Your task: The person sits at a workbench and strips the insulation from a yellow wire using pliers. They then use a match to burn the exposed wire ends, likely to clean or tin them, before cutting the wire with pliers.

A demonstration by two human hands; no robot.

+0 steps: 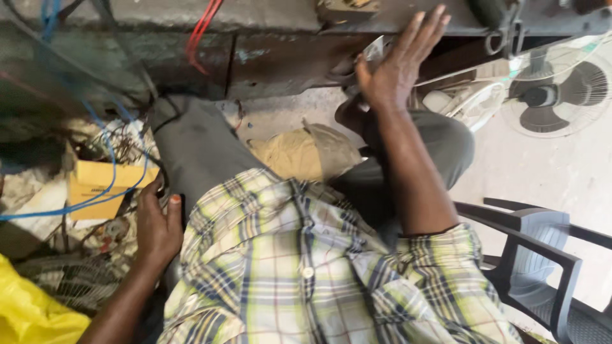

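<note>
A worn, dark metal workbench (268,60) runs across the top of my view, red wires (203,32) hanging over its edge, above a pale concrete floor (542,165); I sit before it in a plaid shirt (306,267) and grey trousers (197,140); my right hand (395,67) reaches up to the bench edge, fingers spread wide and flat, with a small shiny metal piece (375,48) touching the thumb side, though I cannot tell whether I grip it; my left hand (156,226) lies loosely open, empty, by my thigh, just beside a yellow cardboard box (105,188) crossed by blue wires (111,159); a fan (554,95) stands at the right, a dark plastic chair (542,255) beside me.
</note>
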